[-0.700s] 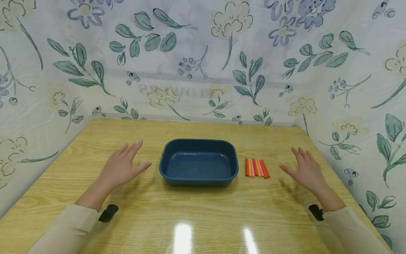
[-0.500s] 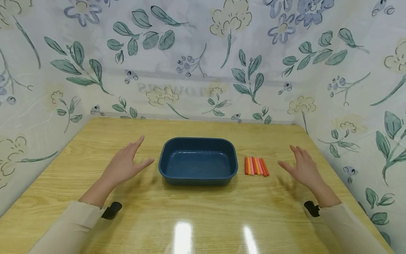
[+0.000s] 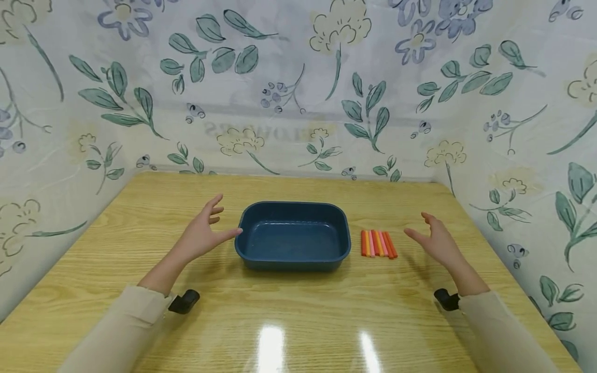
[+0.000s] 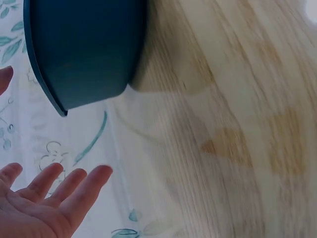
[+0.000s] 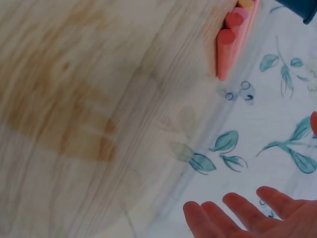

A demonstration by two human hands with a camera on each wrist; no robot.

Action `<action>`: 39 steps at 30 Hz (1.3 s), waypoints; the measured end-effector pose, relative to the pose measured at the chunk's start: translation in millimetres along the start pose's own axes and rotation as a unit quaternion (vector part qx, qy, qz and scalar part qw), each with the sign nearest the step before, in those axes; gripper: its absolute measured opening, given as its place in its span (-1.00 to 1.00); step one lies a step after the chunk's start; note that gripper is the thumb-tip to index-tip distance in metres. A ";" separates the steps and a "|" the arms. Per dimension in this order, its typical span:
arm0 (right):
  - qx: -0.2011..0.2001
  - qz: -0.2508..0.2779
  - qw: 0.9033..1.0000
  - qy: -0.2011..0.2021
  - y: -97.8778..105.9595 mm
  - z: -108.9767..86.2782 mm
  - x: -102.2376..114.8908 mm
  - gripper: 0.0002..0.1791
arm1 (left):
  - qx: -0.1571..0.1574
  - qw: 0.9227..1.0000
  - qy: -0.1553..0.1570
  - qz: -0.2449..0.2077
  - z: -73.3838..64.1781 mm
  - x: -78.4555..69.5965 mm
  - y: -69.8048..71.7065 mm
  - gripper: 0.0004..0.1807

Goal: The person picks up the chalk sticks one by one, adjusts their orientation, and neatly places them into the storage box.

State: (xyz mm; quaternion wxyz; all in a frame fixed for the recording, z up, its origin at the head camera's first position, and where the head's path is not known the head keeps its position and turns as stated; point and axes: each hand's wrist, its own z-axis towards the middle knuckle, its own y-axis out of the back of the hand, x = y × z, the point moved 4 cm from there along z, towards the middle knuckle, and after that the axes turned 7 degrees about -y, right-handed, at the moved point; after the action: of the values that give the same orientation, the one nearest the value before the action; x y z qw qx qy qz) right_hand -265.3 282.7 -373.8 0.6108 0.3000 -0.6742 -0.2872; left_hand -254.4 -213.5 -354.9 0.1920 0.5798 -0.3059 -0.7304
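A dark blue, rounded rectangular bin [image 3: 291, 266] stands on the wooden table, with nothing inside it. My left hand [image 3: 201, 237] hovers at its left, fingers spread, the thumb tip overlapping the rim in the head view. The left wrist view shows the bin's side [image 4: 89, 59] above the open palm [image 4: 42, 213]. A row of short round sticks [image 3: 375, 244] in red, orange and pink, chalk-like in shape, lies flat just right of the bin. To their right my right hand [image 3: 439, 243] is held in the air, thumb toward them, holding nothing.
The wood-grain tabletop [image 3: 308, 316] runs under everything and reflects two bright light spots near the front. Floral cloth [image 3: 298, 103] hangs behind the table and along both sides. A small black device [image 3: 184, 302] sits at each wrist.
The left hand has moved right and slightly up, up to the bin's left rim. My right hand has shifted a little left toward the sticks. Bin and sticks stay in place.
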 end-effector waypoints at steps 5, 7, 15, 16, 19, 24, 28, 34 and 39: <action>0.020 0.037 0.999 -0.020 -3.3 0.6 0.1 -0.07 | 0.021 0.999 0.013 -0.044 6.4 -1.6 -7.4 0.10; 0.027 0.047 0.998 -0.025 -5.0 0.6 -0.6 -0.08 | 0.030 0.997 0.018 -0.068 8.7 -1.7 -10.3 0.07; 0.065 0.166 0.982 -0.068 -13.5 4.6 -3.4 -0.19 | 0.067 0.981 0.051 -0.173 13.8 2.5 -20.7 -0.06; 0.068 0.177 0.979 -0.076 -14.6 5.0 -3.4 -0.21 | 0.069 0.979 0.057 -0.180 13.8 3.0 -21.7 -0.07; 0.080 0.207 0.970 -0.095 -17.9 6.3 -4.2 -0.24 | 0.072 0.976 0.075 -0.193 14.3 3.6 -23.8 -0.11; 0.119 0.253 0.954 -0.110 -25.2 8.0 -4.4 -0.29 | 0.077 0.972 0.091 -0.202 14.7 2.7 -25.8 -0.19; 0.150 0.257 0.949 -0.107 -29.4 10.9 -4.6 -0.31 | 0.078 0.968 0.100 -0.216 14.6 4.4 -28.7 -0.24; 0.193 0.222 0.951 -0.095 -35.3 19.2 -5.1 -0.30 | 0.075 0.966 0.101 -0.224 13.1 6.9 -28.5 -0.25; 0.225 0.174 0.957 -0.059 -36.3 23.8 -6.2 -0.22 | 0.074 0.966 0.098 -0.228 13.7 8.1 -27.7 -0.24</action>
State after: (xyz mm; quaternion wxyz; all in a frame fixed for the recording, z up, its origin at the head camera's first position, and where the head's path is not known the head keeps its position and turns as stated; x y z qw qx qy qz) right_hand -286.6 264.1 -407.3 0.5272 0.2900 -0.7980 -0.0349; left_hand -267.6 -195.1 -377.5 0.0057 0.7157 -0.1984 -0.6696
